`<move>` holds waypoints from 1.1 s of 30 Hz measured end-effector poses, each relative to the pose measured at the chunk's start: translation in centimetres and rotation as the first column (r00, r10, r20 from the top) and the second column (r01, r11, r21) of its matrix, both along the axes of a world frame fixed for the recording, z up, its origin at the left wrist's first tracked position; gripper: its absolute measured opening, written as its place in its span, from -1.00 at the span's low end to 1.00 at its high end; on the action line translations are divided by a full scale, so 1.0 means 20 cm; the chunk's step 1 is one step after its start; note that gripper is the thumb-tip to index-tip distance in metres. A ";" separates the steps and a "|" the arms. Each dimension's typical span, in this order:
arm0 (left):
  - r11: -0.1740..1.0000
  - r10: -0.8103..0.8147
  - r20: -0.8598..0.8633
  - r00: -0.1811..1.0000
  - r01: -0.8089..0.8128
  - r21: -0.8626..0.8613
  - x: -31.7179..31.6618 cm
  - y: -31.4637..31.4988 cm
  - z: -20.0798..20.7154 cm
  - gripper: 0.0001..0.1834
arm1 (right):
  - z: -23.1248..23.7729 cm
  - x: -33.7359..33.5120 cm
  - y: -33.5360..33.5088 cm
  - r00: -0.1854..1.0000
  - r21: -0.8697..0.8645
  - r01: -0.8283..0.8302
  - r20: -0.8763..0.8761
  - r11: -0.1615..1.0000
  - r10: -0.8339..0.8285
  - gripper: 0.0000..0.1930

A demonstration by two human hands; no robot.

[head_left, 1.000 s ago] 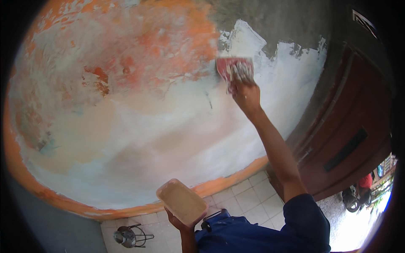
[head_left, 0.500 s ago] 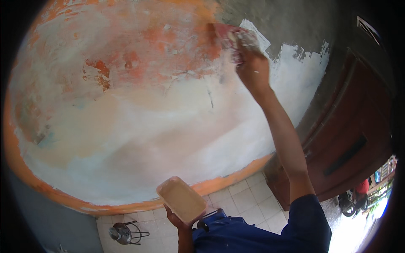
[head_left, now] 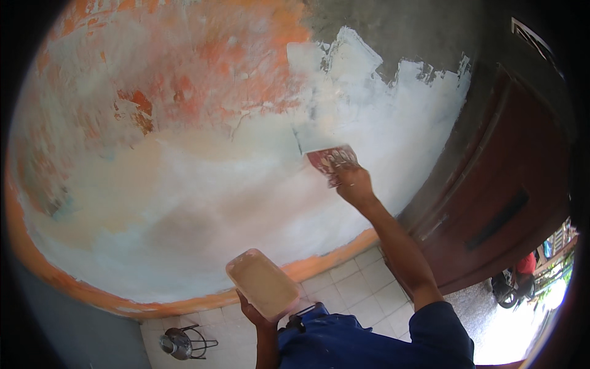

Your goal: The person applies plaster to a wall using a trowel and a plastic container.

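Observation:
My right hand (head_left: 356, 184) is closed round a wide reddish putty knife (head_left: 329, 161), smeared with white, its blade against the wall (head_left: 246, 178). White filler (head_left: 393, 117) covers the wall around and above the blade, up to bare grey plaster (head_left: 412, 31). Orange and red old paint shows at the upper left. Low in front of me, my left hand (head_left: 253, 312) grips a pinkish rectangular tub (head_left: 263, 285) by its side. Beige, smooth-looking paste lies in the tub; part of my left fingers is hidden beneath it.
A dark stool (head_left: 190, 342) with a metal-looking object on it stands on the tiled floor (head_left: 353, 286) at the lower left. A dark red door (head_left: 491, 203) is at the right. Beyond it, a parked motorbike (head_left: 507, 292) shows in bright light.
My right hand has drawn the putty knife down the wall from the grey plaster's edge. A fresh white band now lies where it passed. The tub has barely moved.

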State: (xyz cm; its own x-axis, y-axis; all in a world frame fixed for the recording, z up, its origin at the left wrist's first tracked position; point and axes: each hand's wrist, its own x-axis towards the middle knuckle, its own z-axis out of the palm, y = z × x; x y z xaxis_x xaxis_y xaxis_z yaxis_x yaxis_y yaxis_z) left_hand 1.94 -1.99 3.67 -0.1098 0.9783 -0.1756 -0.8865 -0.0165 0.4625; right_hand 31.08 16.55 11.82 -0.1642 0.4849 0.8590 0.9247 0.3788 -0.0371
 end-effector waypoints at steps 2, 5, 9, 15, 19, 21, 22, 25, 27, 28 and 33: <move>0.999 -0.040 0.082 0.996 0.040 -0.001 -0.01 0.00 -0.03 -0.13 | 0.13 0.06 -0.08 0.995 -0.176 -0.004 -0.102 0.984 -0.014 -0.38; 0.998 -0.058 0.034 0.998 0.058 0.012 -0.01 -0.04 -0.09 -0.16 | 0.52 0.07 -0.11 0.986 0.049 0.072 -0.156 0.996 -0.064 -0.42; 0.998 -0.008 0.042 0.999 0.010 -0.055 -0.01 -0.07 -0.11 -0.08 | 0.98 0.00 0.07 0.990 0.279 0.089 -0.126 0.956 -0.056 -0.56; 0.999 0.022 0.014 1.000 -0.021 -0.027 -0.02 -0.09 0.02 -0.14 | 0.85 -0.20 0.19 0.988 0.343 0.110 0.068 0.933 -0.142 -0.67; 0.997 0.018 -0.009 1.000 -0.018 0.072 -0.07 -0.08 -0.09 -0.46 | 0.63 -0.18 0.04 0.995 0.092 0.076 0.062 0.993 -0.082 -0.48; 0.995 -0.039 -0.006 0.999 0.039 0.091 -0.09 -0.07 -0.13 -0.51 | 0.61 -0.10 0.01 1.000 0.079 -0.002 -0.002 0.997 0.002 -0.42; 0.997 -0.038 0.031 0.999 0.035 0.072 -0.08 -0.06 -0.12 -0.51 | 0.62 -0.06 -0.01 0.999 0.080 -0.034 -0.033 0.996 0.037 -0.39; 0.999 -0.003 0.054 0.999 0.000 0.049 -0.08 -0.05 -0.16 -0.49 | 0.73 -0.08 -0.11 0.982 0.143 -0.001 -0.187 0.990 0.028 -0.49; 0.996 0.011 -0.057 0.998 -0.006 0.089 -0.11 -0.05 -0.29 -0.49 | 0.71 -0.12 -0.06 0.991 0.248 0.008 -0.134 0.969 0.027 -0.46; 0.996 0.031 -0.063 0.998 -0.026 0.083 -0.11 -0.05 -0.28 -0.49 | 0.66 -0.14 0.00 0.997 0.311 0.002 -0.072 0.950 0.021 -0.44; 0.998 0.057 0.059 0.997 -0.057 0.000 -0.07 -0.03 -0.15 -0.20 | 0.32 -0.13 0.19 0.994 0.166 0.081 0.061 0.983 -0.092 -0.45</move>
